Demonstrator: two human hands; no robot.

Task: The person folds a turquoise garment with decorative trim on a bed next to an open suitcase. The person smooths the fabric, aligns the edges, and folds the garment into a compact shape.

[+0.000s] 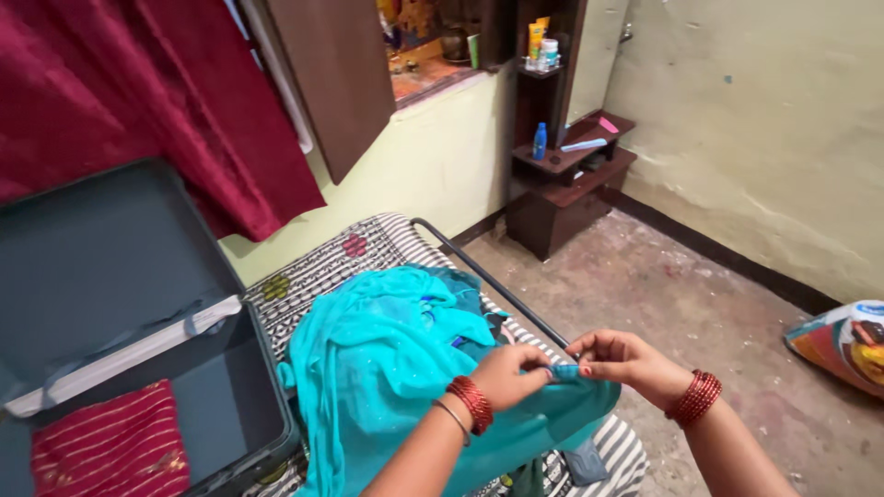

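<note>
Both hands work at the near edge of a teal garment (405,368) that lies heaped on a striped bed (387,241), spilling toward the bed's right side. The left hand (509,371) pinches a small fold of the cloth between thumb and fingertips; the right hand (624,360) pinches the same edge just beside it, fingers drawn together, so the two grips nearly touch. Red bangles show on both wrists. Judged from its drape and sheen, the garment is thin, light and limp, with no stiffness to hold a shape; it will likely sag between any two hold points and may slide on itself (a fine sparkle on the upper layer suggests a slick, delicate weave that could snag). The hem or a seam looks the soundest place to grip, as the hands now do. A darker blue piece (465,294) lies part-buried in the heap. Just left of the garment stands an open suitcase (110,276), lid up, with a red striped cloth (110,451) folded in its base. The bed's dark metal rail (497,290) runs close under the hands and could catch the fabric. Further off stand a brown shelf (566,184) with bottles, a maroon curtain (138,92), and a printed bag (843,345) on the floor.
</note>
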